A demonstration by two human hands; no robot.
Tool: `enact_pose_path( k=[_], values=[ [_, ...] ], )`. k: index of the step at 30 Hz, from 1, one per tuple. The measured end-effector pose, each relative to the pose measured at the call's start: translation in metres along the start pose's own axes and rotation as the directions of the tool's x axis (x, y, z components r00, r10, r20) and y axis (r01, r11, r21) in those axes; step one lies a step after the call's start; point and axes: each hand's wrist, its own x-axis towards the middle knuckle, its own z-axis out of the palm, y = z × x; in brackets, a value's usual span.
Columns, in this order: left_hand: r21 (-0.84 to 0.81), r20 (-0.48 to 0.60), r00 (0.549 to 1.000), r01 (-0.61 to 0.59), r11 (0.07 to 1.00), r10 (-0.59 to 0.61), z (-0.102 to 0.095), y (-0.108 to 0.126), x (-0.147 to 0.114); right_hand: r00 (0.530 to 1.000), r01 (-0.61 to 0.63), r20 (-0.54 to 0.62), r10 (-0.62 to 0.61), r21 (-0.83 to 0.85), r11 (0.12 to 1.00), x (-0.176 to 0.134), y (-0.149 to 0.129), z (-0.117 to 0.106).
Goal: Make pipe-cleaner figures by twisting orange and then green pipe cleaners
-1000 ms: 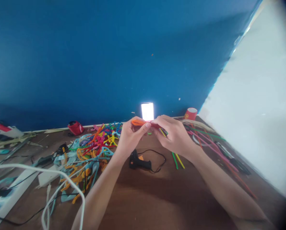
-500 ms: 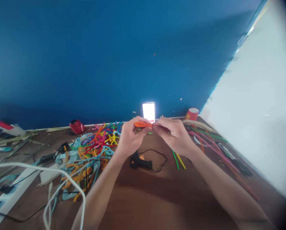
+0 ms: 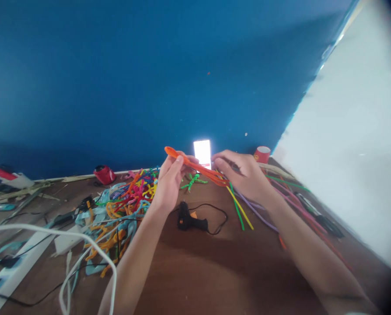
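Note:
My left hand (image 3: 170, 180) is closed on a bent orange pipe cleaner (image 3: 202, 167), pinched between thumb and fingers. One looped end sticks up past the thumb; the doubled strands slant down to the right. Just beyond those strands is my right hand (image 3: 244, 174), its fingers loosely curved and apart, with nothing visible in them. Below the hands, a black glue gun (image 3: 192, 218) with a cord lies on the brown table (image 3: 195, 267). A small green pipe-cleaner figure (image 3: 192, 181) sits behind it. Green and yellow pipe cleaners (image 3: 243, 209) lie under my right hand.
A lit phone (image 3: 202, 153) stands against the blue wall. Left is a heap of colourful pipe-cleaner pieces (image 3: 116, 218), with a white cable (image 3: 97, 247) and a power strip (image 3: 10, 271). Red containers (image 3: 105, 174) stand at the back. Scissors (image 3: 323, 221) and long pipe cleaners (image 3: 300, 205) lie right.
My hands have moved apart. The orange loop in my left hand has swung up, showing its long strands, and my right hand has come off it. The green figure is now uncovered.

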Motion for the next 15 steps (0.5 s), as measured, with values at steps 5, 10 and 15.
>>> enact_pose_path(
  k=[5,10,15],
  values=[
    [-0.040,-0.061,0.996,0.059,0.997,-0.061,-0.002,0.001,0.002,0.973,-0.191,0.055,0.224,-0.354,0.916,0.012,0.051,0.002],
    [0.008,-0.008,0.995,0.100,0.995,-0.100,-0.001,-0.003,0.001,0.866,-0.326,0.128,0.484,-0.589,0.739,0.014,0.101,0.021],
    [0.108,0.058,0.981,0.178,0.978,-0.185,0.000,-0.004,-0.001,0.806,-0.333,0.184,0.562,-0.645,0.688,0.014,0.122,0.028]
  ],
)
